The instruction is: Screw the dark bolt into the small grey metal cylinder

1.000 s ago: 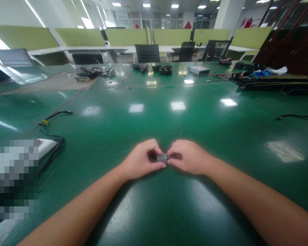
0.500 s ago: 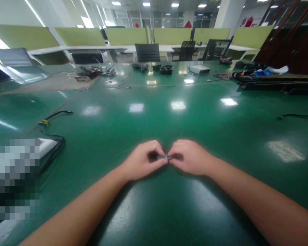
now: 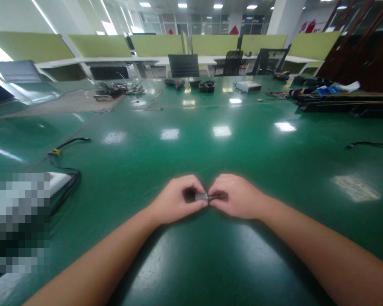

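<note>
Low over the green table (image 3: 191, 157), my left hand (image 3: 178, 197) and my right hand (image 3: 236, 195) meet fingertip to fingertip. Between the thumb and fingers of my left hand is a small silver metal piece (image 3: 201, 197). A thin dark piece (image 3: 214, 197), which looks ridged like a screw, runs from it into the pinch of my right hand. The two pieces lie in one line and seem to meet at the fingertips. Fingers partly cover both, so I cannot tell whether they are joined.
A partly pixelated white device (image 3: 59, 183) with black cables (image 3: 78, 174) lies at the left. Another black cable (image 3: 370, 144) is at the right edge. Tools and parts, a white box (image 3: 248, 86) and long black bars (image 3: 341, 104) sit along the far side.
More of the silver piece shows between my left thumb and fingers, and it looks brighter. Both hands stay in nearly the same place.
</note>
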`<state>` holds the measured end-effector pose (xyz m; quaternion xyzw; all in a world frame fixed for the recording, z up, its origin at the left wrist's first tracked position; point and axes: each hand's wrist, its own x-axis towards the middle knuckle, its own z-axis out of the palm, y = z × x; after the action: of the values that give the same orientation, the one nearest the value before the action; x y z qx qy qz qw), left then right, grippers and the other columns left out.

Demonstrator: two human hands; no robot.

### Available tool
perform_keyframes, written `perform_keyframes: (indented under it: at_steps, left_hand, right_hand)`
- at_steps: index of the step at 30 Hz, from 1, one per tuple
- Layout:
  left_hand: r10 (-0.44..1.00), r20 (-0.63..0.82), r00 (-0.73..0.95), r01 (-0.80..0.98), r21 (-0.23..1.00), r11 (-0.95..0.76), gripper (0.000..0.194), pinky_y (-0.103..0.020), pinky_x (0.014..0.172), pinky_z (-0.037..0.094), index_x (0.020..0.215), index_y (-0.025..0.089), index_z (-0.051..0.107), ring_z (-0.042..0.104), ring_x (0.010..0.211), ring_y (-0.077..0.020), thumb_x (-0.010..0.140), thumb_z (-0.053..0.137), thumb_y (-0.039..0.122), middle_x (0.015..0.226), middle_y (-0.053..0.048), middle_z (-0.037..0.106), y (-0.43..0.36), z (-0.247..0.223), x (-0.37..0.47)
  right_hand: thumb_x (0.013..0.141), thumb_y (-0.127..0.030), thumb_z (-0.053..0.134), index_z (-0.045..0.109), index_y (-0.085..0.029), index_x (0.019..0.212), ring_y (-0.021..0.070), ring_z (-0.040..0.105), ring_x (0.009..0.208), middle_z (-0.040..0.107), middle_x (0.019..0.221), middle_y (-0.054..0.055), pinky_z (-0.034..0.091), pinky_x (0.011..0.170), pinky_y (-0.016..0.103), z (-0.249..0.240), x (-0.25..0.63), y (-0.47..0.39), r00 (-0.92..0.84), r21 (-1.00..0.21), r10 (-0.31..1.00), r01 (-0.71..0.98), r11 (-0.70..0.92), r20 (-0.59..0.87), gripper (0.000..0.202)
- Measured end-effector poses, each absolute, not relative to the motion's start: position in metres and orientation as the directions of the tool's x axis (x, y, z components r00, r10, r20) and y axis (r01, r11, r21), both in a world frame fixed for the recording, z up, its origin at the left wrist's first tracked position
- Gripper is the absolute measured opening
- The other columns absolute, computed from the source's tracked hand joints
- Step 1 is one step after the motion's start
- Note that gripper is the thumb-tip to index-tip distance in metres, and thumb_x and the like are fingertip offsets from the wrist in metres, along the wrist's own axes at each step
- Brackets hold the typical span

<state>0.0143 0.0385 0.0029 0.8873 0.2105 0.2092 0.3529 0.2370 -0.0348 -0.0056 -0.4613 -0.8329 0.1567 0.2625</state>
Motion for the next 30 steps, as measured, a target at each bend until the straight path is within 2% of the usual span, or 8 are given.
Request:
perform_keyframes:
  at_steps: [9,18,30]
  left_hand:
    - [0.514,0.221,0.829,0.227,0.707,-0.670,0.013,-0.028,0.076,0.047,0.086,0.017,0.064,0.062,0.082,-0.0162,0.083,0.075,0.024,0.089,-0.002,0.066,0.0389,0.0024,0.0146]
    - [0.502,0.218,0.837,0.216,0.711,-0.669,0.013,-0.028,0.077,0.047,0.086,0.017,0.064,0.062,0.083,-0.0159,0.084,0.075,0.025,0.090,-0.002,0.065,0.0388,0.0042,0.0143]
    - [0.503,0.220,0.836,0.217,0.709,-0.671,0.014,-0.028,0.074,0.047,0.086,0.017,0.065,0.062,0.082,-0.0162,0.085,0.074,0.028,0.088,-0.002,0.065,0.0387,0.0056,0.0150]
  right_hand:
    - [0.085,-0.021,0.071,0.072,-0.019,0.088,0.0166,0.060,0.081,0.070,0.084,0.001,0.044,0.075,0.029,-0.0050,0.2363,-0.0353,-0.434,-0.508,0.850,0.682,0.526,0.297,0.004]
    - [0.085,-0.021,0.071,0.074,-0.018,0.090,0.0180,0.063,0.084,0.073,0.085,0.003,0.046,0.080,0.031,-0.0044,0.2388,-0.0353,-0.454,-0.506,0.848,0.682,0.528,0.273,0.006]
    - [0.085,-0.020,0.071,0.076,-0.018,0.089,0.0181,0.063,0.082,0.073,0.083,0.004,0.046,0.079,0.031,-0.0006,0.2415,-0.0366,-0.473,-0.488,0.838,0.683,0.544,0.271,0.006]
